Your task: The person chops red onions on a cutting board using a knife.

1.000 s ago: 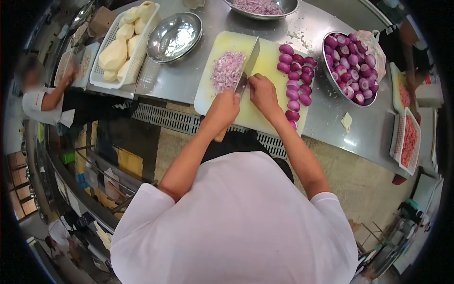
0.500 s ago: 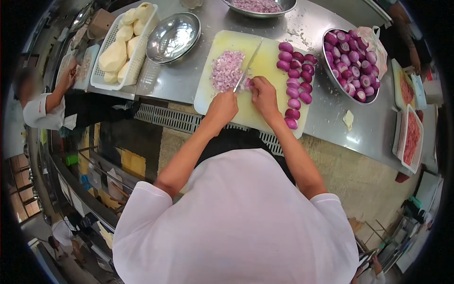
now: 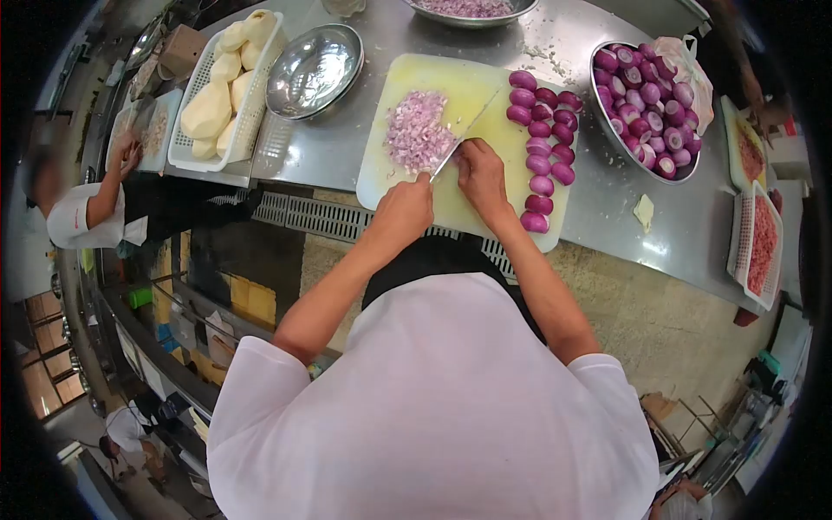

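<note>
My left hand (image 3: 400,212) is wrapped round the handle of a kitchen knife (image 3: 469,130), its blade slanting up to the right over the yellowish cutting board (image 3: 485,208). Beside the blade, my right hand (image 3: 482,175) has its fingertips bunched on a piece of red onion, mostly hidden by the fingers and knife. Left of the blade lies a heap of chopped onion (image 3: 418,130). Peeled red onion halves (image 3: 538,165) stand in rows along the board's right side.
A metal bowl of peeled red onions (image 3: 646,113) stands at right. At left are an upturned-looking metal bowl (image 3: 315,71) and a white basket of large pale peeled vegetables (image 3: 208,111). Another bowl (image 3: 472,10) holds chopped onion. Minced meat fills a basket (image 3: 763,247). A co-worker (image 3: 87,204) stands left.
The knife's blade has shifted slightly right and now lies closer to my right fingertips. The purple onion piece that showed there is now mostly covered. The whole view has turned slightly.
</note>
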`<state>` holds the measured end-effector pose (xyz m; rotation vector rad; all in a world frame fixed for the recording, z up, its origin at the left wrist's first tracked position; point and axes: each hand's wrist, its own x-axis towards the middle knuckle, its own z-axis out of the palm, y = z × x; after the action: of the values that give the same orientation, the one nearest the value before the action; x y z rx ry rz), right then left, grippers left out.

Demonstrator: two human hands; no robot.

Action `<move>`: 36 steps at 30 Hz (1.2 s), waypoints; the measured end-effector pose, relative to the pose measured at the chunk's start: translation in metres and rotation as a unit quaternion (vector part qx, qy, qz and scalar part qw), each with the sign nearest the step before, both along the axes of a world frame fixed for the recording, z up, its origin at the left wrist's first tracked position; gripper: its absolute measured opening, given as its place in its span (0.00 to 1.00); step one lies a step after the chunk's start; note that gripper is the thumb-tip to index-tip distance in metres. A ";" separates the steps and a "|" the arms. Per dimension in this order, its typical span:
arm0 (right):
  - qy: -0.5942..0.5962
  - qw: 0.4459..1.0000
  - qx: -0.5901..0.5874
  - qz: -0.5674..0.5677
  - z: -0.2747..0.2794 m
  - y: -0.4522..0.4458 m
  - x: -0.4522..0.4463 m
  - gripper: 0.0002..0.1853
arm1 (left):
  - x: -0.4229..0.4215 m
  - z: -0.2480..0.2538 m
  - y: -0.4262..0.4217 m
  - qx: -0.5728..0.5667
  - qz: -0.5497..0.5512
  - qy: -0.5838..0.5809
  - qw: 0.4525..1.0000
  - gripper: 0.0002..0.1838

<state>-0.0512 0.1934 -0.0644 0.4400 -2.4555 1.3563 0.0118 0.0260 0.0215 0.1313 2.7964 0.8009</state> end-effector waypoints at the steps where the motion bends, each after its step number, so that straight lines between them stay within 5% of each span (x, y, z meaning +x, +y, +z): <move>1: 0.006 1.000 -0.010 0.001 0.000 0.000 0.003 0.06 | -0.004 -0.016 -0.001 -0.012 -0.017 0.018 1.000 0.11; 36: 0.033 0.999 -0.020 -0.026 -0.012 0.003 0.007 0.04 | -0.006 -0.008 -0.001 0.011 -0.034 0.007 0.999 0.12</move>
<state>-0.0444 0.1959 -0.0762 0.4013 -2.3665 1.3450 0.0055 0.0246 0.0135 0.2352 2.7809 0.8191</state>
